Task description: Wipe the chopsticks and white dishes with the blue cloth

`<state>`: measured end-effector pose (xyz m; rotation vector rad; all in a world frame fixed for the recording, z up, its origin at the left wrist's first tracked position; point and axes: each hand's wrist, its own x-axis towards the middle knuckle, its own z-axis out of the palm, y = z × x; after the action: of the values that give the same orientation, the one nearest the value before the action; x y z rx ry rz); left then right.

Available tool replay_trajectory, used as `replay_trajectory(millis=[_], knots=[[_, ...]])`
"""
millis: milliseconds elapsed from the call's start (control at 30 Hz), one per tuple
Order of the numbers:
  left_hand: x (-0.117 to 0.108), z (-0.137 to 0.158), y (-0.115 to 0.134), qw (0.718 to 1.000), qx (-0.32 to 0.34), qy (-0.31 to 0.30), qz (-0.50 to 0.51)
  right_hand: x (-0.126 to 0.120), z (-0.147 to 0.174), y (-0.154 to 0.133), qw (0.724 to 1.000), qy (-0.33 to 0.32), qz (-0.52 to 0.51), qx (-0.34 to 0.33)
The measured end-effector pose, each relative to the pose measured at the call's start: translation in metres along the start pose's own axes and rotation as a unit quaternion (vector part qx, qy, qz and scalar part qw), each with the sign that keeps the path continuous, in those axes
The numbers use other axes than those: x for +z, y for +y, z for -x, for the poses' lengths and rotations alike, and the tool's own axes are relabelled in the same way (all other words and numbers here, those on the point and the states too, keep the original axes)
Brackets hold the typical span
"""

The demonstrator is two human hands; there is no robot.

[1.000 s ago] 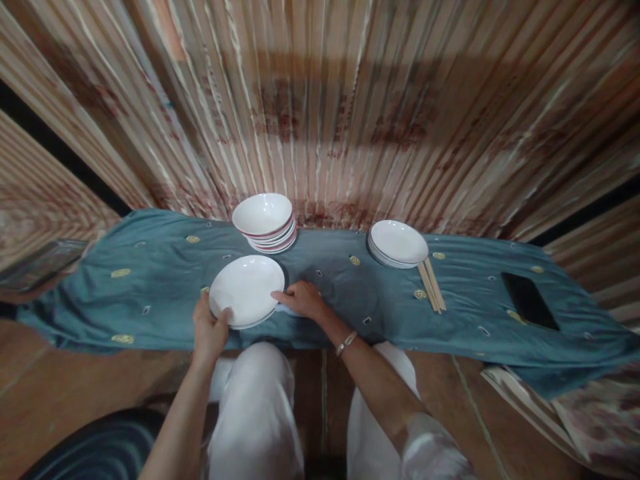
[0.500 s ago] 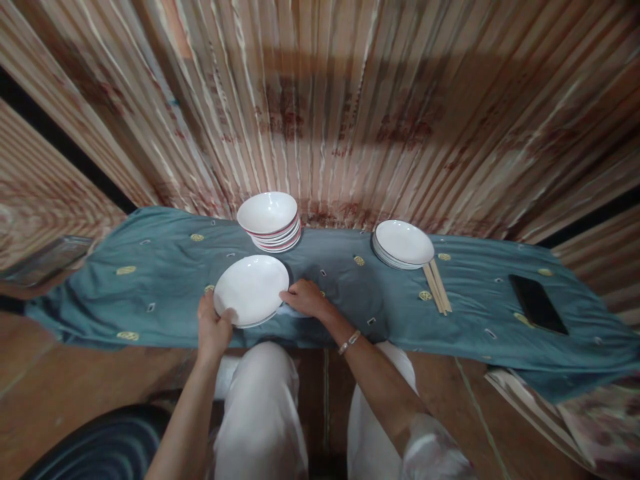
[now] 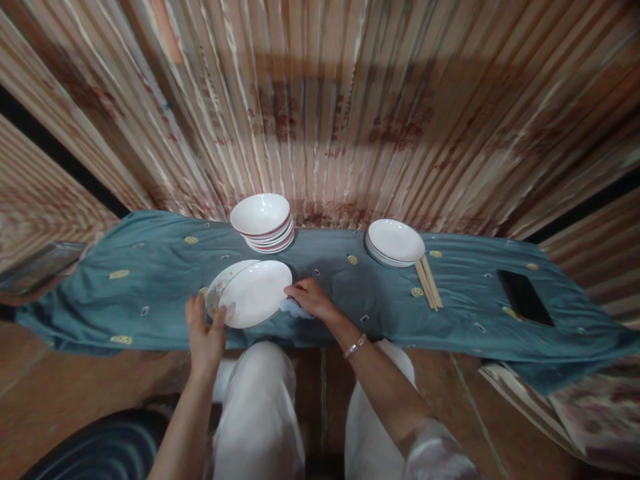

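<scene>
A plain white plate (image 3: 256,293) overlaps a second plate with a small floral pattern (image 3: 215,288), whose left rim shows beneath it. My right hand (image 3: 309,297) pinches the white plate's right rim, and a crumpled pale blue cloth (image 3: 295,309) is tucked under its fingers. At the left side, my left hand (image 3: 206,333) has its fingers spread beside the patterned plate, with the thumb near the white plate's lower left rim. Whether the thumb touches is hard to tell.
Behind the plates stands a stack of white bowls with red bands (image 3: 263,223). Further right are stacked white dishes (image 3: 395,241), wooden chopsticks (image 3: 428,285) and a black phone (image 3: 525,297). A green patterned cloth (image 3: 165,267) covers the narrow table, with a striped curtain (image 3: 320,120) behind.
The white plate has shifted right off the plate under it, uncovering the patterned left rim. My left hand has loosened and spread its fingers. The right hand stays at the rim.
</scene>
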<state>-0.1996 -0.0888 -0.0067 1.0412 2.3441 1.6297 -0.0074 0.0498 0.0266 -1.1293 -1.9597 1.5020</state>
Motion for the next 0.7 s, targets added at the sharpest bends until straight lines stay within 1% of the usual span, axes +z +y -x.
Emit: replay_trajectory(millis=[100, 167, 233, 267, 300, 367, 467, 500, 533, 567, 600, 700], knots=[[-0.003, 0.015, 0.029, 0.999, -0.007, 0.018, 0.028, -0.023, 0.014, -0.001, 0.999, 0.01, -0.045, 0.017], [0.001, 0.026, 0.048, 0.994, -0.019, 0.01, 0.108, -0.043, 0.025, 0.0, 0.996, 0.016, -0.081, 0.041], [0.009, 0.038, 0.067, 0.976, -0.056, -0.021, 0.21, -0.065, 0.037, 0.003, 0.993, 0.033, -0.1, 0.045], [0.015, 0.044, 0.076, 0.962, -0.089, -0.033, 0.257, -0.075, 0.042, 0.005, 0.992, 0.055, -0.109, 0.041], [0.022, 0.05, 0.084, 0.942, -0.133, -0.039, 0.305, -0.085, 0.048, 0.008, 0.989, 0.071, -0.122, 0.041], [0.037, 0.06, 0.099, 0.887, -0.233, -0.071, 0.392, -0.103, 0.058, 0.016, 0.983, 0.096, -0.151, 0.041], [0.062, 0.069, 0.119, 0.782, -0.355, -0.204, 0.47, -0.12, 0.069, 0.03, 0.975, 0.119, -0.179, 0.05], [0.07, 0.07, 0.124, 0.753, -0.378, -0.241, 0.481, -0.124, 0.072, 0.035, 0.974, 0.126, -0.181, 0.054], [0.079, 0.07, 0.129, 0.736, -0.385, -0.265, 0.49, -0.127, 0.074, 0.04, 0.973, 0.131, -0.179, 0.057], [0.088, 0.07, 0.133, 0.728, -0.383, -0.278, 0.495, -0.129, 0.076, 0.044, 0.974, 0.135, -0.175, 0.058], [0.095, 0.069, 0.136, 0.727, -0.385, -0.283, 0.493, -0.13, 0.077, 0.049, 0.974, 0.137, -0.168, 0.059], [0.113, 0.067, 0.137, 0.743, -0.388, -0.273, 0.472, -0.138, 0.078, 0.059, 0.983, 0.123, -0.122, 0.062]])
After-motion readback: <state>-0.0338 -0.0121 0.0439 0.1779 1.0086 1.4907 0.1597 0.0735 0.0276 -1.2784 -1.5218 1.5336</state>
